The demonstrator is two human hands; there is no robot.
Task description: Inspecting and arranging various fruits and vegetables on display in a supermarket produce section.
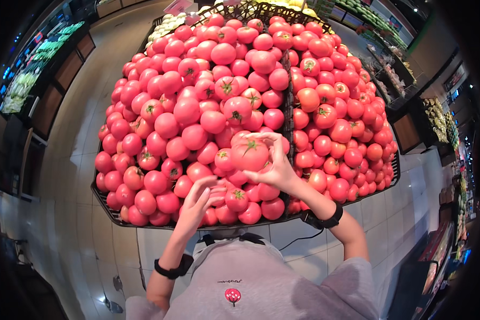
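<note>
Between the thumb and fingers of my right hand (278, 166) is a large pinkish-red tomato (249, 155), its green calyx turned up towards me. It is held over the heap of tomatoes (194, 136) that fills the left section of a dark display crate. My left hand (202, 198) hovers over the front of the same heap, fingers apart and slightly curled, with nothing in it. Just right of the left hand sits a tomato with a green stem (237, 200). Whether the left fingertips touch any tomato is hard to tell.
A dark woven divider (289, 108) separates a second heap of tomatoes (340, 132) on the right. The crate's black front rim (144, 226) runs close to my body. Pale produce (168, 26) lies behind. A vegetable shelf (44, 60) stands left across the tiled floor (76, 168).
</note>
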